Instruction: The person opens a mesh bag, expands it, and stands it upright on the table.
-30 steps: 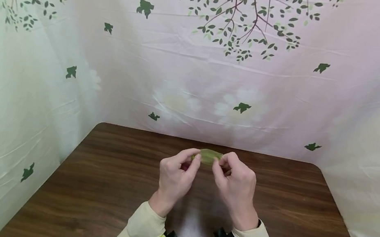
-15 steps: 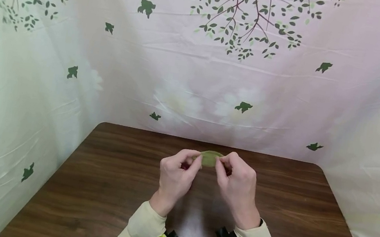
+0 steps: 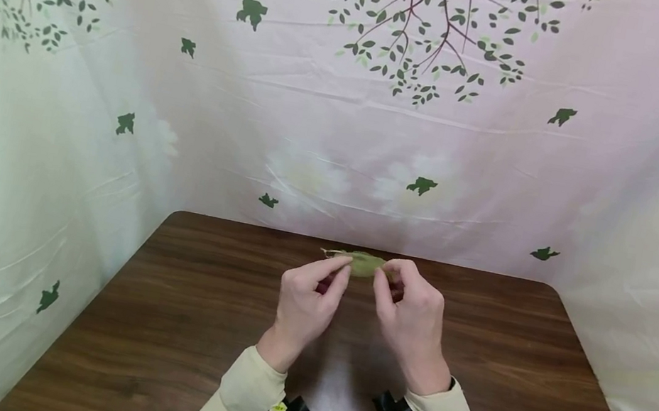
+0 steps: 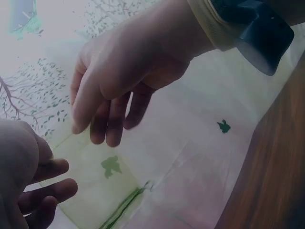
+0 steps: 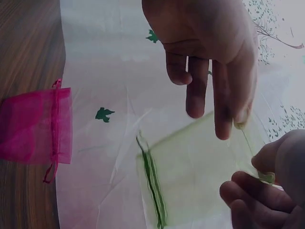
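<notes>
A sheer green drawstring pouch [image 3: 365, 266] stretches between my two hands over the back part of the table. My left hand [image 3: 304, 302] pinches one side of its edge between thumb and index finger. My right hand [image 3: 412, 323] pinches the opposite side the same way. In the right wrist view the see-through fabric of the pouch [image 5: 195, 176] is spread flat, and its dark green cord lies at the end away from my fingers. In the left wrist view, too, the corded end of the pouch [image 4: 124, 205] is away from both hands.
A bright pink drawstring pouch [image 5: 35, 126] lies on the dark wooden table [image 5: 28, 52] in the right wrist view; in the head view my left hand mostly hides it. Printed fabric [image 3: 342, 128] with leaves and birds hangs behind and beside the table.
The green pouch has tilted so that its far end rises, and loose cord ends now show beyond my left fingertips. Both hands keep their pinch and have shifted only slightly.
</notes>
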`<state>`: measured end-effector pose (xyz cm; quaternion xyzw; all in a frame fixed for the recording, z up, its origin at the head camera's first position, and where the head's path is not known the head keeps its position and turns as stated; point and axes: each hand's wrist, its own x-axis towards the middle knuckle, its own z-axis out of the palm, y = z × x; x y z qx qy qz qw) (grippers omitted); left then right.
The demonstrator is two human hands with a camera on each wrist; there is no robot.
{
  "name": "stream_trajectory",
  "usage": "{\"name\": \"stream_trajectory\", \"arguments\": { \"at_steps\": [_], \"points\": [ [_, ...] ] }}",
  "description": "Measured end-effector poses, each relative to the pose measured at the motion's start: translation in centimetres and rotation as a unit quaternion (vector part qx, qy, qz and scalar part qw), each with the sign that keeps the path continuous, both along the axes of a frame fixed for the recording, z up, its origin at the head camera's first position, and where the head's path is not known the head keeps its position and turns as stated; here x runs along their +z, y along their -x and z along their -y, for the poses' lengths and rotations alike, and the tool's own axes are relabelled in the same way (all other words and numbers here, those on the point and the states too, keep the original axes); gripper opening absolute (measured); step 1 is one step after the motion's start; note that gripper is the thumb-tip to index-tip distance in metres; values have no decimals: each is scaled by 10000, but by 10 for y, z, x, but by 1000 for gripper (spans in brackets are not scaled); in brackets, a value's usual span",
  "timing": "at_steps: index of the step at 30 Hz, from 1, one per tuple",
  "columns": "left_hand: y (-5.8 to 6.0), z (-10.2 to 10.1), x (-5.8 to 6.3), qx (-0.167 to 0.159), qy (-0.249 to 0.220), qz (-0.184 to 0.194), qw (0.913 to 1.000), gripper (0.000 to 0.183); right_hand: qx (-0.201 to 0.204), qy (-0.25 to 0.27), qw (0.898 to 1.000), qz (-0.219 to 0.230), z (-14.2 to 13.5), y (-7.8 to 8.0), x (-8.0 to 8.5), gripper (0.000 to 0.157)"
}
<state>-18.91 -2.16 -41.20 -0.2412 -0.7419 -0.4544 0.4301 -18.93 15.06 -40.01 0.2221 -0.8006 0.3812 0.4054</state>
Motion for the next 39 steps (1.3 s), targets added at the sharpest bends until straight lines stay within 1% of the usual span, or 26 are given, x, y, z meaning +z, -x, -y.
{"name": "stream_trajectory", "arguments": {
  "at_steps": [3, 7, 9, 12, 15, 18, 21, 23, 25, 27, 30, 33, 35, 39],
  "points": [
    [3, -1, 0, -20, -54, 3, 10000, 13, 159, 16, 9998, 69, -3, 5, 0, 10],
    [8, -3, 0, 204, -131, -132, 9996, 13, 202, 10, 9998, 51, -5, 11, -1, 10],
    [10, -5, 0, 342, -160, -232, 9990, 14, 169, 31, 9998, -35, -7, 15, 0, 13],
    [10, -6, 0, 425, -176, -347, 9983, 15, 61, 78, 9997, -201, -5, 13, 1, 21],
    [10, -7, 1, 497, -113, -413, 9978, 17, -92, 9, 9994, -344, -3, 12, 2, 23],
    [10, -7, 1, 618, -53, -426, 9972, 18, -230, -81, 9991, -348, -1, 10, 3, 18],
    [11, -6, 1, 722, -46, -396, 9966, 20, -255, -114, 9995, -175, -2, 8, 3, 7],
    [10, -5, 0, 683, -51, -343, 9971, 19, -202, -120, 9997, 4, -3, 8, 2, 6],
    [10, -4, 0, 637, -52, -297, 9975, 19, -166, -115, 9997, 154, -4, 8, 1, 8],
    [8, -4, 0, 554, -64, -267, 9981, 18, -158, -78, 9997, 196, -5, 7, 0, 11],
    [6, -4, -1, 442, -168, -258, 9985, 18, -152, 71, 9998, 83, -4, 6, -1, 13],
    [5, -5, -3, 428, -359, -244, 9981, 18, -209, 247, 9994, -150, -3, 6, -1, 16],
    [4, -5, -4, 483, -483, -191, 9975, 18, -304, 276, 9988, -279, -3, 6, -1, 18],
    [2, -5, -6, 598, -677, -16, 9959, 14, -495, 200, 9978, -395, -2, 4, -1, 20]
  ]
}}
